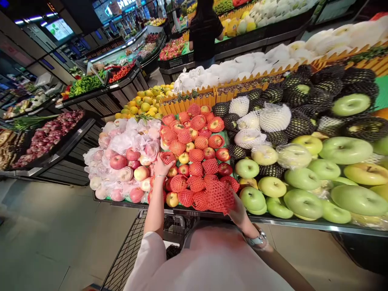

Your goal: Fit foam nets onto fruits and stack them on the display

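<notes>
On the shop stand (303,226), netted apples (196,155)

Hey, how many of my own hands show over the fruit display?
2. The left hand touches a red-netted fruit, beside the pink fruit; the right hand holds blurred red netting beside the green apples.

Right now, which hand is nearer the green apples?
Right: right hand is just left of the green apples; left hand is farther left, at a red-netted apple.
</notes>
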The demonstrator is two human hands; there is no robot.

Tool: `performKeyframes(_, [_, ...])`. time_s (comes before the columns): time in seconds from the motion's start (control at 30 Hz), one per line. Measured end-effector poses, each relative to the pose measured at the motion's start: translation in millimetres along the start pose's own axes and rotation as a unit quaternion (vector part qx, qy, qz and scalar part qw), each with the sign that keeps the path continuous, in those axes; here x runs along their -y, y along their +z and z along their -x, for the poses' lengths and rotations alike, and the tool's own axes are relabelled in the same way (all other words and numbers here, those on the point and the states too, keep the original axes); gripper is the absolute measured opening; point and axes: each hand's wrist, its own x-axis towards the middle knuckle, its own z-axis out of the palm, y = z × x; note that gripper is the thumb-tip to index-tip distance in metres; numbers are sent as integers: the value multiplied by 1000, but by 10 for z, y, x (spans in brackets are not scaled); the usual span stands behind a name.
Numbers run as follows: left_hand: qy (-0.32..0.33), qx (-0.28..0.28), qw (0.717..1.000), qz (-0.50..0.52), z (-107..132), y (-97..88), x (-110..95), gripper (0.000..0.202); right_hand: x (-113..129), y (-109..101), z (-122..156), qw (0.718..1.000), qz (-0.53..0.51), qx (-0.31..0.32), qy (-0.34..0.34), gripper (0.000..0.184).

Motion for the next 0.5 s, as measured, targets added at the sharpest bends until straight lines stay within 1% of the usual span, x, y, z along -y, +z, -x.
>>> performKeyframes(0.07, [-3, 2, 1000, -11, -27, 76, -3, 89, 123, 43, 1, 1000, 16, 16, -2, 53])
performKeyframes(0.13, [3, -11, 999, -35, -11, 119, -5, 89, 290, 83, -2, 999, 18, 43, -10, 47])
performKeyframes(0.2, [-2, -21, 997, -72, 26, 117, -20, 88, 457, 105, -8, 997, 15, 71, -12, 41])
performKeyframes(0.27, [2, -32, 995, -99, 75, 70, -74, 84, 569, 104, -15, 997, 18, 77, -8, 39])
performKeyframes(0.33, [34, -63, 993, -97, 138, -8, -192, 79, 590, 89, -18, 997, 19, 78, -10, 40])
performKeyframes(0.4, [86, -100, 988, -75, 213, -88, -374, 78, 524, 69, -13, 998, 19, 61, -18, 42])
performKeyframes(0.43, [116, -106, 985, -69, 252, -116, -482, 79, 470, 56, -5, 998, 21, 48, -20, 43])
performKeyframes(0.47, [149, -97, 981, -70, 290, -131, -594, 80, 413, 41, 7, 999, 25, 33, -21, 44])
performKeyframes(0.5, [183, -75, 977, -80, 327, -129, -703, 81, 359, 24, 24, 999, 30, 19, -20, 46])
